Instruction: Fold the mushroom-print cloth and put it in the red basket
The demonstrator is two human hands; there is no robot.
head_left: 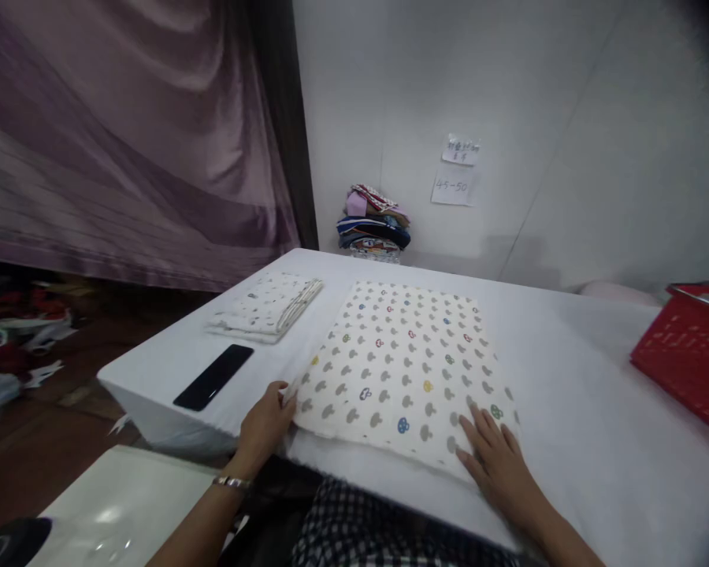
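Note:
A cream cloth [413,358] printed with grey and coloured mushrooms is spread flat before me on the white-covered table. My left hand [265,429] is at the cloth's near left corner, its fingers bent and closed on the edge. On the near right part of the cloth lies my right hand [496,461], palm down, fingers spread, holding nothing. Left of the spread cloth sits a folded stack of pale printed cloth [265,305], apart from both hands.
A black phone [213,377] lies near the left edge of the table [567,378]. At the right stands a red basket [688,346]. Folded fabrics [373,224] are piled by the back wall. A pale surface [124,504] is at the lower left, and a purple curtain [154,142] hangs behind.

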